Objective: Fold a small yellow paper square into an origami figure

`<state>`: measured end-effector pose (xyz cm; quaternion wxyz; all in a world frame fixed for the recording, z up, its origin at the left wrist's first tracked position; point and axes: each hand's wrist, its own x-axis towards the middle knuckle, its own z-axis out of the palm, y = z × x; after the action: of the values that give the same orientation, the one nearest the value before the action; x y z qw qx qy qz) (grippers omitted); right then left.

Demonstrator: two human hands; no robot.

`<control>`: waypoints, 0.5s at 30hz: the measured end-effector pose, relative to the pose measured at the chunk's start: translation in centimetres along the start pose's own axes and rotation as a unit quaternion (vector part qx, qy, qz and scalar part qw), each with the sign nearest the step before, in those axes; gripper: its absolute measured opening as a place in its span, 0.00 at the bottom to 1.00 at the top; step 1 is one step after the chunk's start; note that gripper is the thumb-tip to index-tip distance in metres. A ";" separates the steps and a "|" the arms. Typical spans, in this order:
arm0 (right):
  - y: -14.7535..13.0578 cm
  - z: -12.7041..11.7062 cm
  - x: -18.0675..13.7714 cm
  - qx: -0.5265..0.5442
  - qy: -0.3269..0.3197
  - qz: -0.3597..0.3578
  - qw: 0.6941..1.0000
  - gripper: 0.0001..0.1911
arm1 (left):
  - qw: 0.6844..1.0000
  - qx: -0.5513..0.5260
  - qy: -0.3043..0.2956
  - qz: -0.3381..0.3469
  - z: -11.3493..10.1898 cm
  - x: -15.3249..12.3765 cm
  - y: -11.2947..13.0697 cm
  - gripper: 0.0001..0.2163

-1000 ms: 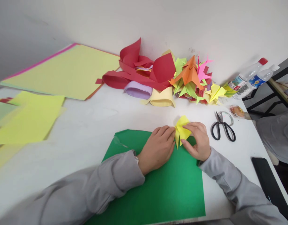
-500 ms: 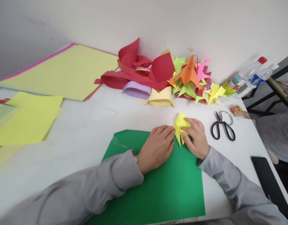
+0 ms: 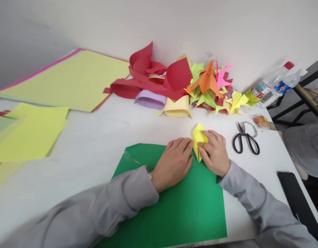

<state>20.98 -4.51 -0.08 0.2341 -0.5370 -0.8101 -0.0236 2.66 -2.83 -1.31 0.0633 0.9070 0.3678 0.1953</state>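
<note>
A small piece of folded yellow paper (image 3: 198, 132) lies at the upper edge of a green sheet (image 3: 195, 213), with its pointed end toward me. My left hand (image 3: 174, 163) rests on the sheet, fingers together, and its fingertips hold the paper's left edge. From the right, my right hand (image 3: 215, 151) has its curled fingers and thumb on the paper's flap. The fingertips of both hands partly cover the folds.
Red paper loops (image 3: 178, 77) and a pile of folded paper shapes (image 3: 206, 81) stand against the wall. Black-handled scissors (image 3: 245, 139), a tape roll (image 3: 255, 128), a phone (image 3: 298, 199) and two bottles (image 3: 275, 82) are at right. Yellow sheets (image 3: 32, 134) lie left.
My right fingers have moved slightly left, folding the paper's right flap inward. The two lower points now lie together, and the paper looks narrower. My left hand has stayed in place.
</note>
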 end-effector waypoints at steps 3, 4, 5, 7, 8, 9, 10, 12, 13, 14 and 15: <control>0.1 0.1 -0.1 0.007 -0.003 0.005 1.000 0.12 | 1.000 0.009 -0.002 0.006 0.0 0.1 0.1 0.18; 0.1 0.1 -0.1 0.011 0.000 0.006 1.000 0.12 | 1.000 0.011 -0.003 0.008 0.0 0.1 0.1 0.18; 0.1 0.1 -0.1 0.014 0.003 0.007 1.000 0.13 | 1.000 0.013 -0.003 0.009 0.0 0.1 0.1 0.18; 0.2 0.2 -0.2 0.020 0.010 0.009 1.000 0.13 | 1.000 0.017 -0.004 0.010 0.0 0.0 0.0 0.17; 0.2 0.2 -0.2 0.023 0.011 0.011 1.000 0.13 | 1.000 0.018 -0.004 0.011 0.0 0.0 0.0 0.17; 0.2 0.2 -0.2 0.025 0.011 0.013 1.000 0.13 | 1.000 0.018 -0.004 0.011 0.0 0.0 0.0 0.17; 0.2 0.3 -0.2 0.028 0.010 0.015 0.999 0.13 | 1.000 0.020 -0.005 0.013 0.0 0.0 0.0 0.17; 0.2 0.3 -0.2 0.032 0.008 0.016 0.999 0.14 | 1.000 0.023 -0.006 0.018 -0.1 0.0 0.0 0.17; 0.3 0.3 -0.1 0.034 0.009 0.017 0.999 0.14 | 0.999 0.025 -0.007 0.023 -0.1 0.0 0.0 0.16; 0.3 0.4 -0.1 0.035 0.010 0.019 0.999 0.14 | 0.999 0.027 -0.007 0.027 -0.1 0.1 0.0 0.16; 0.3 0.4 -0.1 0.037 0.011 0.020 0.999 0.14 | 0.999 0.027 -0.007 0.031 -0.2 0.1 0.0 0.16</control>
<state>21.15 -4.38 -0.53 0.2631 -0.5442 -0.7966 0.0047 2.65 -2.78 -1.09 0.0347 0.9208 0.3439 0.1810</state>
